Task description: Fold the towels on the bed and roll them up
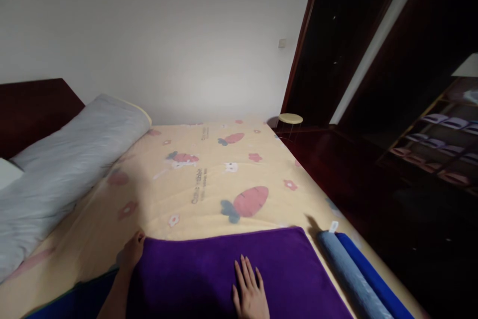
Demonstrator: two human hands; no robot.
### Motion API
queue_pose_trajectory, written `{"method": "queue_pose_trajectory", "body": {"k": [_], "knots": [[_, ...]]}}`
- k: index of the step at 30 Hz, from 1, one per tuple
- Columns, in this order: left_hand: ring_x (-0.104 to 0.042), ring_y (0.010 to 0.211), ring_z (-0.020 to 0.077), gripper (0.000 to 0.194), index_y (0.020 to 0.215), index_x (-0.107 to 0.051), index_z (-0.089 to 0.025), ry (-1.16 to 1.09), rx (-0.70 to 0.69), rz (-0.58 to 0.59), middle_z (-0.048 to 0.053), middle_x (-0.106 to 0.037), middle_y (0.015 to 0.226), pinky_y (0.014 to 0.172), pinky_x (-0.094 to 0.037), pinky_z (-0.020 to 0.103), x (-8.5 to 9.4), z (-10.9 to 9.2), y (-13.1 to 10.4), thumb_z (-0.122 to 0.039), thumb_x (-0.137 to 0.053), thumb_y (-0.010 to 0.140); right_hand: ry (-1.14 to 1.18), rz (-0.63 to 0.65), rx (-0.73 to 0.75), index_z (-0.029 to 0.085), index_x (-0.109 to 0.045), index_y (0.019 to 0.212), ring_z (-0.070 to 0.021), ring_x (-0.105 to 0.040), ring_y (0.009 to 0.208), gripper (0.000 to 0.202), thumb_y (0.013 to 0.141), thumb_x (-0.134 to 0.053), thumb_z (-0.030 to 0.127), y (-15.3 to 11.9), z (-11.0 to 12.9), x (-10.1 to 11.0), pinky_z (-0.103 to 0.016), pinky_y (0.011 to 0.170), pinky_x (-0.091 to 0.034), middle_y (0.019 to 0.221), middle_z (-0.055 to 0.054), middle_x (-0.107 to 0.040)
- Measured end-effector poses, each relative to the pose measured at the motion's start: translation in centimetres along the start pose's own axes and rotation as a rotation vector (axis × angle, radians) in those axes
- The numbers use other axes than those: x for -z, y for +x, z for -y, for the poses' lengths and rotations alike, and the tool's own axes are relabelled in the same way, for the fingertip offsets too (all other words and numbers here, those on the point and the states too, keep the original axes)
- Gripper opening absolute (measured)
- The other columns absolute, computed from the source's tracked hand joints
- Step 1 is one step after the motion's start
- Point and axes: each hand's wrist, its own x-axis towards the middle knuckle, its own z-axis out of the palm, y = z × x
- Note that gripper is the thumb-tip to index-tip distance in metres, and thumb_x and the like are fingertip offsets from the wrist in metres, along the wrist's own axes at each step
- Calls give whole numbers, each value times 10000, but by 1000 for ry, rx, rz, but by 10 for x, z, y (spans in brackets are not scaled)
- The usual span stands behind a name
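A purple cloth (194, 269) lies spread on the bed at the bottom middle of the view. My left hand (133, 249) pinches its far left corner. My right hand (249, 286) rests flat on the cloth, fingers stretched out and slightly apart. Part of a dark blue cloth (80, 294) shows on the left, beyond my left forearm. Two rolled cloths lie to the right of the purple one: a grey-blue roll (349, 269) with a white tag and a bright blue roll (369, 271) beside it.
The bed has a yellow sheet (212, 174) with carrots and flowers. A grey folded quilt (85, 145) lies at the left by the dark headboard (33, 110). A round stool (290, 118) stands past the bed's far right corner. Shoe racks (436, 135) stand at the right.
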Motion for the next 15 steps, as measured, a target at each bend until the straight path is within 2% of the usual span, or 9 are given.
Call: {"method": "queue_pose_trajectory", "body": {"k": [2, 5, 7, 9, 12, 15], "knots": [[-669, 849, 169, 190, 880, -640, -227, 17, 13, -27, 17, -739, 887, 765, -475, 245, -1, -5, -4, -259, -455, 847, 3, 3, -3, 273, -52, 1546, -289, -455, 1331, 719, 918, -395, 342, 0, 0, 0, -478, 1040, -362, 1501, -45, -401], [-638, 1018, 249, 368, 1094, -613, -153, 54, 52, -100, 132, -700, 1089, 867, -483, 344, -5, -11, -19, -327, -346, 910, -11, -1, -4, 274, -42, 1546, -283, -461, 1326, 728, 913, -397, 330, 1, 0, 1, -477, 1033, -369, 1500, -48, -399], [-585, 1133, 294, 500, 1232, -536, -72, 74, 54, -176, 208, -637, 1206, 951, -457, 402, -11, -11, -37, -372, -277, 928, -17, -6, -1, 269, -44, 1547, -283, -463, 1325, 730, 911, -397, 324, 1, 0, 2, -475, 1027, -374, 1500, -52, -398], [-542, 1207, 288, 550, 1294, -487, -41, 84, -12, -246, 224, -602, 1265, 1021, -422, 393, -22, -4, -61, -374, -252, 925, -17, -2, 1, 268, -50, 1548, -283, -460, 1327, 729, 910, -398, 319, 1, 0, 3, -470, 1026, -376, 1503, -51, -394], [-517, 1258, 261, 508, 1276, -547, -120, 126, -146, -220, 165, -622, 1281, 1054, -408, 377, -38, 21, -100, -294, -268, 890, -19, 12, 6, 264, -54, 1548, -281, -452, 1334, 726, 913, -401, 321, 2, 1, 5, -470, 1030, -373, 1511, -55, -381], [-472, 1313, 250, 497, 1266, -582, -276, 181, -155, -148, 68, -632, 1310, 1046, -404, 446, -40, 53, -128, -234, -349, 829, -13, 30, -9, 273, -47, 1546, -277, -434, 1348, 716, 922, -394, 328, 2, 3, 7, -475, 1043, -362, 1523, -50, -359]]}}
